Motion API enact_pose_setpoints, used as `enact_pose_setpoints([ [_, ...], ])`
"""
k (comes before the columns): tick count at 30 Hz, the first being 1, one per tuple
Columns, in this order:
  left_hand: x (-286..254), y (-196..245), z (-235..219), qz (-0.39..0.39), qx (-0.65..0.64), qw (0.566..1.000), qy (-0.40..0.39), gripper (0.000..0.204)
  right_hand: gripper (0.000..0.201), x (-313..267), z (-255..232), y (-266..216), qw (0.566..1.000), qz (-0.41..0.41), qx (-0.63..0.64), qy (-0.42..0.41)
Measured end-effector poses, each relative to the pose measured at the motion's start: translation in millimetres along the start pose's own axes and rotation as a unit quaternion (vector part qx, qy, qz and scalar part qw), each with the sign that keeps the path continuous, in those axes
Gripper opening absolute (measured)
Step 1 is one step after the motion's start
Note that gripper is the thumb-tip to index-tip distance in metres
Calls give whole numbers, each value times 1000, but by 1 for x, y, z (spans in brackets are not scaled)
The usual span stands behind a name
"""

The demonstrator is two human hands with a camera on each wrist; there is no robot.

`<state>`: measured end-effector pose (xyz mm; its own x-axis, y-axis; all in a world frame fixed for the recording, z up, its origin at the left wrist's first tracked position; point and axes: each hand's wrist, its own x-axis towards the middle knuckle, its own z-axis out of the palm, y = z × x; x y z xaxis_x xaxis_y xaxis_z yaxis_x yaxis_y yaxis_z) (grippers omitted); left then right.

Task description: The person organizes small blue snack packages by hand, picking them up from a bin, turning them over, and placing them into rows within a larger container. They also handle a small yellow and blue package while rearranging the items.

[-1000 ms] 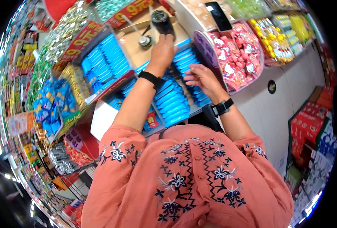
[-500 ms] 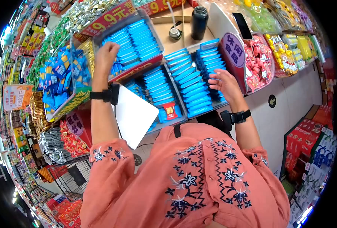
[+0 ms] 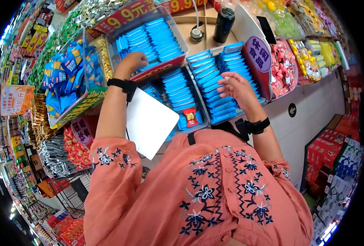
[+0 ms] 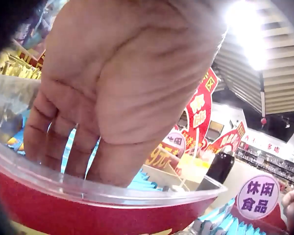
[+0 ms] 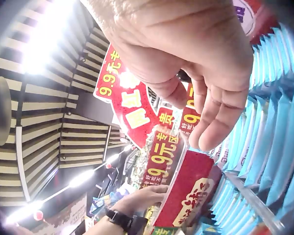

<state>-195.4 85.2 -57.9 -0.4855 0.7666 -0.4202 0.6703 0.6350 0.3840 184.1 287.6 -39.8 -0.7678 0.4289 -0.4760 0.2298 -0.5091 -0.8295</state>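
My left hand (image 3: 132,64) reaches over the front rim of a clear bin (image 3: 181,35) full of blue snack packets (image 3: 161,39). In the left wrist view its fingers (image 4: 78,147) point down, spread a little apart, behind the bin's rim; the fingertips are hidden there. Loosely bent and holding nothing, my right hand (image 3: 237,88) hovers above another bin's rows of blue packets (image 3: 208,78). Between the two hands, a red packet (image 3: 190,117) lies on blue ones in the near bin.
A white board (image 3: 151,123) juts out below the left hand. A black bottle (image 3: 224,24) stands behind the bins on a tan surface. To the right are a purple-and-white sign (image 3: 259,53) and pink packets (image 3: 282,61); a bin of blue-and-yellow packets (image 3: 69,76) is at left.
My left hand left the bottle, moved left to the blue-packet bin, then shifted slightly right and lower over its rim. The right hand stays above its packets as the view swings.
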Motion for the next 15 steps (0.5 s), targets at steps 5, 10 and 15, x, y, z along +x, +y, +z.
enact_pose_setpoints([
  [5, 3, 3, 6, -26, 58, 994, -86, 32, 30, 3, 4, 1, 1000, 9, -1, -16],
  [10, 5, 2, 8, -32, 141, 985, -96, 36, 27, 11, 3, -5, 999, 24, -5, -36],
  [15, 9, 4, 10, 11, 161, 983, -88, 34, 25, 19, -11, -7, 999, 9, 27, -38],
])
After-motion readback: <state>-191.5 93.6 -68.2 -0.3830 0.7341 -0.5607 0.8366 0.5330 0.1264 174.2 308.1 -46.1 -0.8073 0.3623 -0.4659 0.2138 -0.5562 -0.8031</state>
